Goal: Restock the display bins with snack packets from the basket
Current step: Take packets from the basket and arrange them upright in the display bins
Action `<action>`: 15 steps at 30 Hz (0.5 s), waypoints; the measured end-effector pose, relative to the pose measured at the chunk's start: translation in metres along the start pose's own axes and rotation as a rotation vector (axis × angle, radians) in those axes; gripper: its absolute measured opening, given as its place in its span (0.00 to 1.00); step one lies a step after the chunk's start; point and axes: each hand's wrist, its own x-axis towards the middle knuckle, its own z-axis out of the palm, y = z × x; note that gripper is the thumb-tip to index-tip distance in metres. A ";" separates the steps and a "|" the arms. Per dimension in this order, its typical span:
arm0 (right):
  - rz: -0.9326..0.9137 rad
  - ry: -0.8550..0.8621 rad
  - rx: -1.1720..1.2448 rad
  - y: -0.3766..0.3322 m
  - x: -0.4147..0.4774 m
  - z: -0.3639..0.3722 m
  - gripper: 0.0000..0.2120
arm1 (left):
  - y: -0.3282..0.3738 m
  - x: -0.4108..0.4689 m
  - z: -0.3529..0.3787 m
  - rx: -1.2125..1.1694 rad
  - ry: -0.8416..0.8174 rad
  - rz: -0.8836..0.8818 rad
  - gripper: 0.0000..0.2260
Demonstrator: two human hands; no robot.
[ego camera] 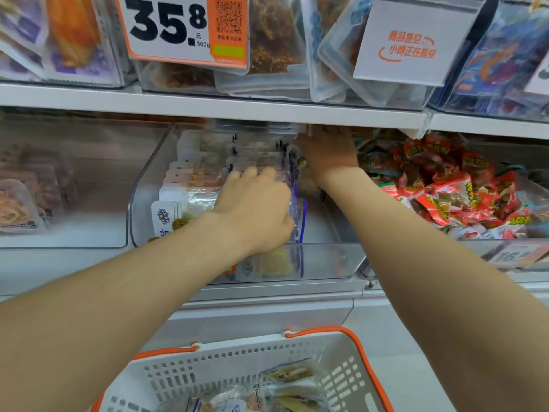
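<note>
Two bare forearms reach from the lower corners of the frame into a clear, hard-plastic bin (326,260) at the centre, which has a rounded front wall and sits under a flat white shelf edge (208,105). Inside the bin stands a row of snack packets (190,197): flat, glossy, see-through pouches with white tops and blue side seams, set upright one behind another in the left half of the bin. The left hand (255,209) lies over the front of this row, its fingers curled across the pouch tops and its thumb pressed against the outermost pouch, gripping the stack. The right hand (328,153) is farther back, just below the shelf edge, beside the rearmost pouches; its fingers are blurred and partly hidden, so their grasp cannot be told.

At the bottom centre is the basket (237,361), pale grey moulded plastic with slotted walls and an orange rim and handle, holding more crinkled clear pouches (291,379). At the right, a neighbouring bin holds a loose heap of shiny red wrappers (445,197). At the upper left hangs a white and orange price card (172,28) printed "35.8"; at the upper right, a plain grey sign (416,40) with orange lettering.
</note>
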 end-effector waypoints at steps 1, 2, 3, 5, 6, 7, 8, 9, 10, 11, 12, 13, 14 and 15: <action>0.026 0.008 0.011 -0.004 0.000 0.002 0.19 | 0.000 0.000 0.001 0.003 0.002 0.001 0.11; 0.047 -0.001 0.040 -0.008 0.001 0.006 0.20 | 0.000 0.000 0.001 0.006 0.003 0.002 0.11; 0.066 -0.017 0.085 -0.012 0.001 0.010 0.21 | 0.000 0.000 0.001 0.007 0.004 0.001 0.11; 0.100 -0.027 0.212 -0.016 0.002 0.015 0.25 | -0.001 -0.001 0.001 0.004 0.009 0.002 0.10; 0.110 -0.032 0.277 -0.017 0.002 0.017 0.28 | -0.001 -0.001 0.002 0.003 0.011 0.003 0.10; 0.101 -0.051 0.330 -0.018 0.001 0.018 0.31 | -0.001 -0.001 0.002 0.002 0.013 0.005 0.10; 0.082 -0.085 0.351 -0.019 -0.001 0.018 0.32 | -0.001 -0.001 0.002 0.001 0.014 0.005 0.10; 0.057 -0.137 0.355 -0.020 -0.004 0.019 0.31 | -0.001 -0.002 0.002 -0.003 0.014 0.007 0.10; 0.040 -0.200 0.358 -0.021 -0.007 0.019 0.30 | -0.001 -0.002 0.002 -0.009 0.014 0.010 0.10; 0.029 -0.259 0.383 -0.021 -0.012 0.019 0.31 | -0.001 -0.002 0.001 -0.014 0.012 0.011 0.10; 0.026 -0.312 0.420 -0.021 -0.016 0.018 0.33 | -0.001 -0.003 0.001 -0.017 0.010 0.010 0.10; 0.021 -0.348 0.454 -0.020 -0.019 0.015 0.35 | -0.001 -0.005 0.000 -0.022 0.007 0.009 0.09; 0.021 -0.376 0.479 -0.020 -0.022 0.012 0.35 | 0.000 -0.006 -0.001 -0.028 0.002 0.005 0.09; 0.014 -0.382 0.501 -0.020 -0.025 0.009 0.32 | 0.001 -0.008 -0.001 -0.033 0.003 -0.002 0.09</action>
